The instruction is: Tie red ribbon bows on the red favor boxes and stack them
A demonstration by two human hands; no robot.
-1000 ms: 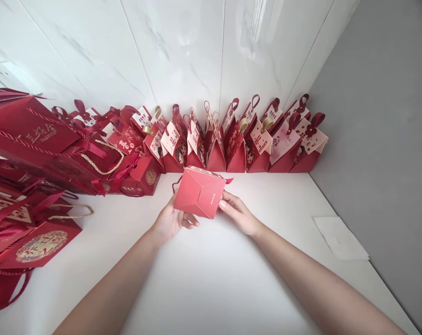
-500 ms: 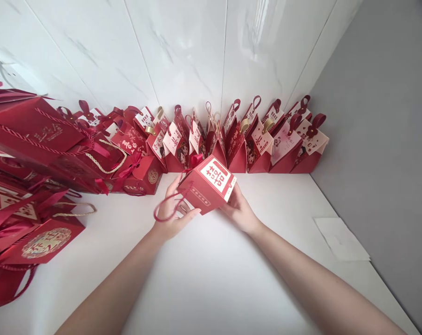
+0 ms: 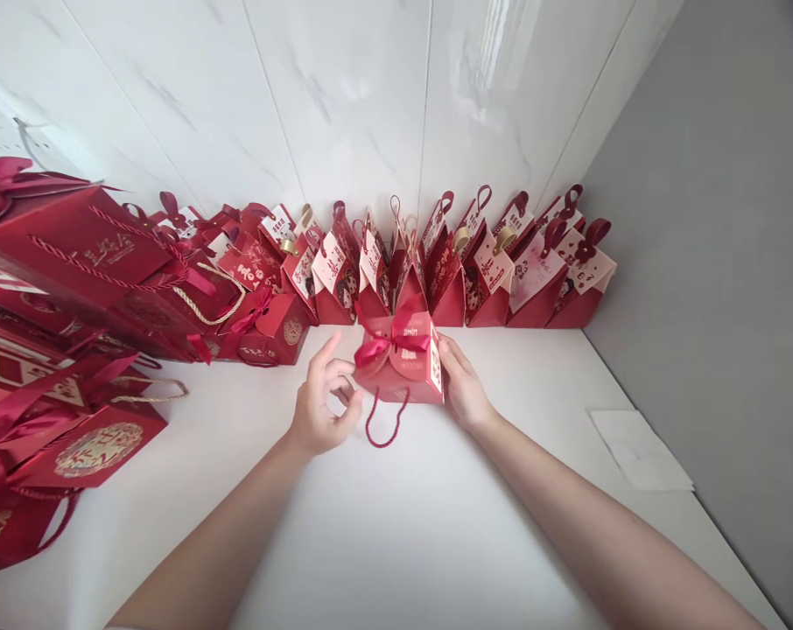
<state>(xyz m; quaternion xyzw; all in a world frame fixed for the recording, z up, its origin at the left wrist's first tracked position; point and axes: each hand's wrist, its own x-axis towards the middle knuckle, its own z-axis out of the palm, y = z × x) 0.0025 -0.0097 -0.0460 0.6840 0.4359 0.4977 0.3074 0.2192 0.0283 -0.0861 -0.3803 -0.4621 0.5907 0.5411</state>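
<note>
In the middle of the head view is a red gift box with a ribbon bow on its top and a dark red cord handle hanging toward me. My right hand grips the box by its right side, its fingers partly hidden behind the box. To the left of the box, my left hand is held with its fingers curved and apart, and nothing lies between them. Its fingertips are close to the box's left side; whether they touch it I cannot tell.
A row of pointed red-and-white gift boxes lines the back against the marbled wall. Larger red gift boxes with ribbons and cord handles are stacked at left. White paper lies at right on the white table, beside a grey surface.
The box has turned so its bow-tied top faces me, instead of the white label panel. My left hand has let go and opened beside it.
</note>
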